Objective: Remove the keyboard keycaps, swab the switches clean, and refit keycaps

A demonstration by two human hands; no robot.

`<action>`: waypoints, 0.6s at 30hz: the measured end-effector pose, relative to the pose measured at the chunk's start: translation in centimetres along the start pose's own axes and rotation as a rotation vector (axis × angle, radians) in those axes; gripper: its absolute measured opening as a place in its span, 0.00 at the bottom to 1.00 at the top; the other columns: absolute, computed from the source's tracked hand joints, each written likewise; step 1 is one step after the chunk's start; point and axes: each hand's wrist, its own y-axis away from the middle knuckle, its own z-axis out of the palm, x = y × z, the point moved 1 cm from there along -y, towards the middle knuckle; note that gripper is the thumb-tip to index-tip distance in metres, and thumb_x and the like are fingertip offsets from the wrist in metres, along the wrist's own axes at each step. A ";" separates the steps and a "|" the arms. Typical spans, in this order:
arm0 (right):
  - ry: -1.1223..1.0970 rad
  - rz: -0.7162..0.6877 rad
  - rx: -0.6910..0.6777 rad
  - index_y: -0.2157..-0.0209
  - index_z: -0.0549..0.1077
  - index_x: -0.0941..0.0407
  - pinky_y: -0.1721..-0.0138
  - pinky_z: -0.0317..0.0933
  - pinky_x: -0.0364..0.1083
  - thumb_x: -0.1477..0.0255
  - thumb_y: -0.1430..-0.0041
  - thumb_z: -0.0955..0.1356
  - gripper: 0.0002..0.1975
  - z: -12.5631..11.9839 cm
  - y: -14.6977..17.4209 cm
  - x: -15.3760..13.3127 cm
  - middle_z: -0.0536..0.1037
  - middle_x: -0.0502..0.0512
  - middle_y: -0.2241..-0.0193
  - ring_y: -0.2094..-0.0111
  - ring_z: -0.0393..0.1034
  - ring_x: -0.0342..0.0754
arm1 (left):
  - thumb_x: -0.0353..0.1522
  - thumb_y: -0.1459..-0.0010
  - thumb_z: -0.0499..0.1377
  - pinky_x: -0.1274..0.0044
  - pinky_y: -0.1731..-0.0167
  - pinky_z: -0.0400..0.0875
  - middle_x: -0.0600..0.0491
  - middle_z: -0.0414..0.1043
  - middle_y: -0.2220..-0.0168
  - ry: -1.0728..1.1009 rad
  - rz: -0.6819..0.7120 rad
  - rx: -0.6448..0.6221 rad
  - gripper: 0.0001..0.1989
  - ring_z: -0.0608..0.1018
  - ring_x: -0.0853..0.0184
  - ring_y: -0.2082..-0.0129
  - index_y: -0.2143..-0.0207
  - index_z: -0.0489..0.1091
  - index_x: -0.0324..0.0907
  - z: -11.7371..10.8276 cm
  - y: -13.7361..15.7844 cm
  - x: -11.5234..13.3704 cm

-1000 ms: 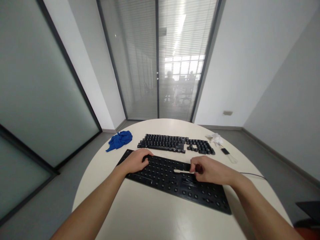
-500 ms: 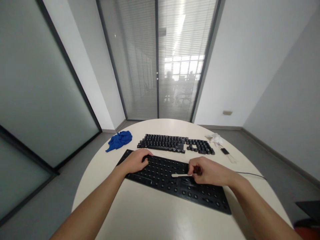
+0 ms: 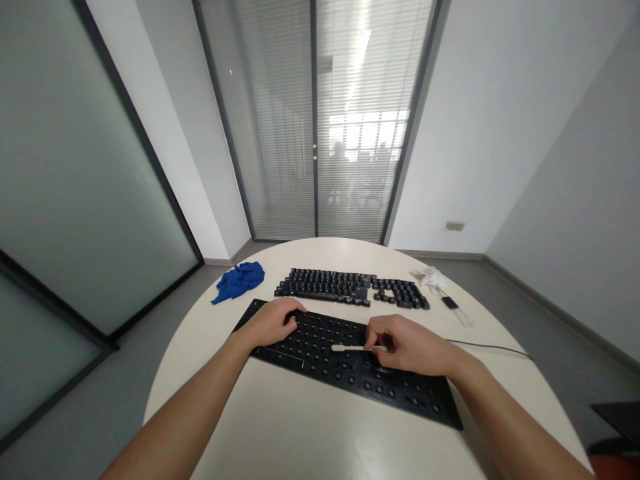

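Observation:
A black keyboard base (image 3: 325,370), its keycaps off and round switch mounts showing, lies slanted in front of me. My left hand (image 3: 274,320) is on its left end, thumb on the top face and fingers closed over the far edge. Toward the right part, my right hand (image 3: 400,341) pinches a thin white cleaning swab (image 3: 345,348) between thumb and fingers. The swab's flattened tip points left, close over the middle of the base; whether it touches is unclear. Beyond the base, the removed black keycaps (image 3: 325,283) are laid out in keyboard order.
A crumpled blue cloth (image 3: 240,280) lies at the far left of the round white table (image 3: 300,437). At the far right are a white crumpled tissue (image 3: 429,275) and a wire keycap puller (image 3: 450,303) with a black handle. A dark cable (image 3: 493,346) runs right from the base.
My right hand has shifted slightly left with the swab, whose tip now lies farther left over the base. My left hand and the keyboard base have stayed put.

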 end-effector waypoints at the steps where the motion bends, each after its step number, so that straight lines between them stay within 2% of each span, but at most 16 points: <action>1: 0.003 -0.010 -0.003 0.68 0.78 0.56 0.70 0.60 0.41 0.80 0.54 0.66 0.12 0.1 0.0 -0.1 0.78 0.50 0.71 0.72 0.70 0.45 | 0.23 0.46 0.54 0.70 0.49 0.69 0.51 0.77 0.54 -0.001 0.000 0.001 0.18 0.77 0.61 0.53 0.54 0.73 0.44 0.0 0.0 0.0; 7: 0.018 -0.066 0.000 0.69 0.78 0.56 0.69 0.60 0.41 0.81 0.54 0.66 0.12 0.6 -0.3 -0.3 0.78 0.50 0.71 0.71 0.70 0.44 | 0.23 0.46 0.54 0.70 0.49 0.69 0.51 0.77 0.54 -0.002 -0.007 -0.008 0.18 0.77 0.61 0.53 0.54 0.73 0.43 0.1 0.0 -0.1; 18: 0.045 -0.163 0.017 0.65 0.79 0.55 0.64 0.62 0.43 0.80 0.47 0.67 0.11 1.5 -0.8 -0.5 0.79 0.51 0.68 0.67 0.71 0.45 | 0.23 0.46 0.54 0.71 0.49 0.69 0.51 0.77 0.54 -0.002 -0.003 -0.007 0.18 0.77 0.61 0.53 0.54 0.73 0.43 -0.1 0.0 0.0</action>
